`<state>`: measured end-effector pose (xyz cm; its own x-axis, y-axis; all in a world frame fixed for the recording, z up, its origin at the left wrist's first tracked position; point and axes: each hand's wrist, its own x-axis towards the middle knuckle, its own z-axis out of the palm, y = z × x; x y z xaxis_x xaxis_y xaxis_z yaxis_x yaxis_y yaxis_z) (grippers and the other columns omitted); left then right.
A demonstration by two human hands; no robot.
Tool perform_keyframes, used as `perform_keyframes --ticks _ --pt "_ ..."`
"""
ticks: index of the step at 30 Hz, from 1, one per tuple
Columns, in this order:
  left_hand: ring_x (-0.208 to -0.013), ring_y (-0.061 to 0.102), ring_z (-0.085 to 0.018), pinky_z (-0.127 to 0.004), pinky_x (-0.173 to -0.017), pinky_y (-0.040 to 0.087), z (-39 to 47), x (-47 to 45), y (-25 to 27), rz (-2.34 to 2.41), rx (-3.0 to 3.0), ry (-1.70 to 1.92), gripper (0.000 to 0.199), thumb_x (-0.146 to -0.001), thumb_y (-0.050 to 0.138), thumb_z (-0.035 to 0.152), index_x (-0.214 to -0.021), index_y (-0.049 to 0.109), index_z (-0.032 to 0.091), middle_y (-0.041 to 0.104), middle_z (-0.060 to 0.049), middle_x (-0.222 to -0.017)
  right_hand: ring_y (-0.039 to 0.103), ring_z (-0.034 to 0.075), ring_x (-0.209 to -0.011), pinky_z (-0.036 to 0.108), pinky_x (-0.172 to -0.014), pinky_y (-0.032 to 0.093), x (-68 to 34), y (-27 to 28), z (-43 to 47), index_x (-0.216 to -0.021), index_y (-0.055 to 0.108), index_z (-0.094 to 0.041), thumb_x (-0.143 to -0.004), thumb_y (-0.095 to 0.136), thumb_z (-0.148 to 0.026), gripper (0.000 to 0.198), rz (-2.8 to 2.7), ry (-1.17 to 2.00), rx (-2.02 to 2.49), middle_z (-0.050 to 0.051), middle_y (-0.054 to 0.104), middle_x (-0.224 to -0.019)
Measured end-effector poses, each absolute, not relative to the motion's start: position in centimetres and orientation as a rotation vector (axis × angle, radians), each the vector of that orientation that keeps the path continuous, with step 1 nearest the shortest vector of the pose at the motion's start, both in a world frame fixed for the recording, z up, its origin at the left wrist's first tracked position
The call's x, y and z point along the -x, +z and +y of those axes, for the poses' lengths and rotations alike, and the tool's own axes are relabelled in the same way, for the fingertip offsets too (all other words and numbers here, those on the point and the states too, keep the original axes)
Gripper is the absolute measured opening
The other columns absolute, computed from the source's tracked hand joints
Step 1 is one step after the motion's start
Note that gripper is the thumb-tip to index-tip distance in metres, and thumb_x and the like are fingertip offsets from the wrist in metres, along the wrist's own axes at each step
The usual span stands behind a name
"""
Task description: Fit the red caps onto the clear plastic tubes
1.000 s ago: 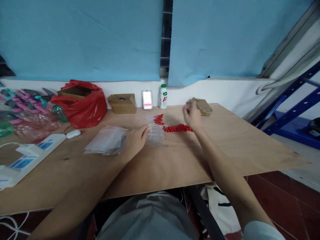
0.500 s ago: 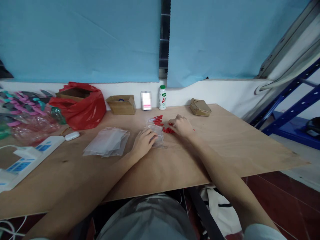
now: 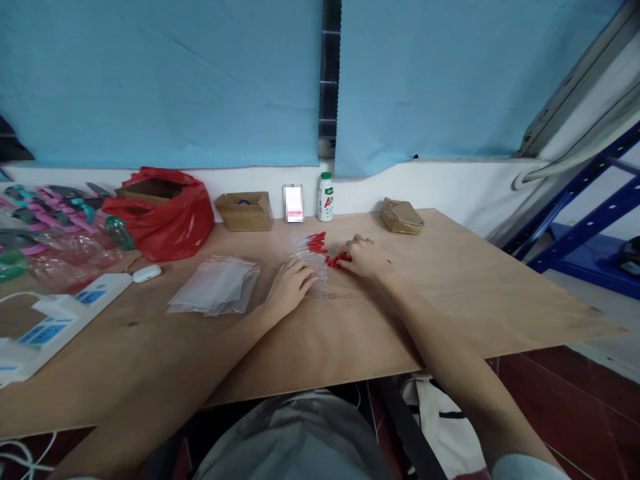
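My left hand (image 3: 291, 287) lies on the table with its fingers stretched over the near-left side of a row of thin clear sticks (image 3: 320, 285). Red pieces (image 3: 317, 241) sit at the right ends of the far sticks in that row. Just right of the row, my right hand (image 3: 366, 257) reaches down into a small heap of loose red pieces (image 3: 332, 262). Its thumb and fingertips come together on a small red piece, partly hidden by the hand. One more red bit shows beside the right wrist.
Clear plastic bags (image 3: 215, 287) lie left of my left hand. Farther left are a power strip (image 3: 107, 288), a white case (image 3: 147, 273) and a red bag (image 3: 165, 227). A cardboard box (image 3: 245, 217), a phone (image 3: 294, 203), a bottle (image 3: 326, 200) and a brown package (image 3: 401, 217) line the wall.
My right hand has lowered slightly onto the loose red pieces, its fingers closing in. My left hand stays by the clear sticks, with its fingers shifted slightly.
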<state>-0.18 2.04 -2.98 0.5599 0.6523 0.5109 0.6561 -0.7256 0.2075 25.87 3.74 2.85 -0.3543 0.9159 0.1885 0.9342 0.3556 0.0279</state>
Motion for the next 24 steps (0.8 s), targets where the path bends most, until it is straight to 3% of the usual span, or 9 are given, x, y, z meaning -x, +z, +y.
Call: perform_keyframes --ticks 3,7,13,17,24 --pt "-0.111 0.061 -0.025 -0.042 -0.1 0.049 2.1 0.2 -3.0 -1.166 2.771 -0.903 0.022 -0.106 0.055 0.032 -0.114 0.074 0.023 0.071 -0.007 -0.113 0.057 0.033 -0.122 0.043 -0.1 0.042 -25.7 2.5 3.8 -0.118 0.075 -0.021 -0.102 0.058 -0.048 0.036 -2.443 -0.219 1.681 0.015 0.075 -0.119" --pt "-0.11 0.061 -0.025 -0.043 -0.099 0.05 2.0 0.1 -2.9 -1.161 2.761 -0.911 0.022 -0.107 0.054 0.032 -0.114 0.072 0.022 0.071 -0.007 -0.112 0.056 0.033 -0.122 0.045 -0.101 0.039 -24.4 1.6 4.2 -0.129 0.067 -0.019 -0.107 0.049 -0.04 0.036 -2.414 -0.354 1.563 0.016 0.073 -0.128" --pt "-0.109 0.062 -0.025 -0.042 -0.099 0.051 1.5 0.0 -2.4 -1.179 2.745 -0.953 0.023 -0.108 0.05 0.031 -0.11 0.071 0.021 0.07 -0.008 -0.109 0.055 0.034 -0.123 0.055 -0.112 0.031 -21.8 0.2 5.3 -0.126 0.065 -0.017 -0.107 0.042 -0.031 0.033 -2.532 -0.431 1.456 0.018 0.068 -0.136" --pt "-0.108 0.062 -0.024 -0.041 -0.099 0.05 1.3 0.1 -2.2 -1.18 2.732 -1.0 0.023 -0.108 0.048 0.029 -0.108 0.07 0.021 0.07 -0.007 -0.108 0.054 0.035 -0.124 0.062 -0.116 0.026 -21.6 -0.1 5.9 -0.125 0.066 -0.017 -0.105 0.043 -0.029 0.032 -2.552 -0.403 1.496 0.017 0.071 -0.131" --pt "-0.106 0.061 -0.024 -0.041 -0.098 0.05 1.6 0.2 -2.4 -1.204 2.688 -1.077 0.024 -0.109 0.046 0.029 -0.104 0.068 0.02 0.07 -0.007 -0.105 0.055 0.033 -0.122 0.059 -0.117 0.027 -22.1 -0.1 6.2 -0.117 0.067 -0.016 -0.104 0.042 -0.02 0.029 -2.525 -0.439 1.446 0.017 0.072 -0.125"
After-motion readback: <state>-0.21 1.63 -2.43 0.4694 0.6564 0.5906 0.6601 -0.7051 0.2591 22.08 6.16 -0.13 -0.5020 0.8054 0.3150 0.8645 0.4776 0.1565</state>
